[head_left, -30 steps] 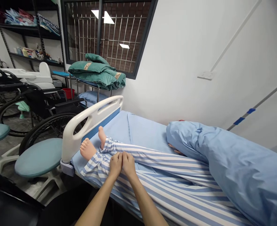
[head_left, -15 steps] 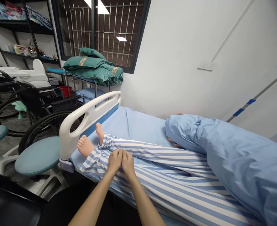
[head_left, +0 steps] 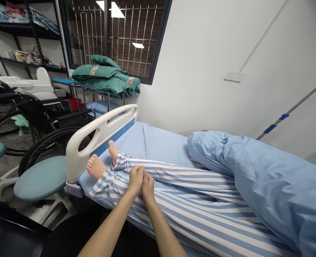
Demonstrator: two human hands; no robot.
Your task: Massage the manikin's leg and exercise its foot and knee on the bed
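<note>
The left hand (head_left: 136, 179) has been brought slightly ahead of the right hand (head_left: 148, 186); both are curled closed, any contents indeterminable. Striped pajama trousers (head_left: 192, 178) are spread beneath; rightward, the blue quilt (head_left: 262, 171) is bunched, presumably for exposure.

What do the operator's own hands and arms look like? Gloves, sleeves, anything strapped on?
Left hand and right hand: bare, no gloves; no rings seen. Left forearm and right forearm: slim, tapering toward the wrists, no sleeves down to the frame's bottom edge. No watch, bands, cables or markers visible.
</note>
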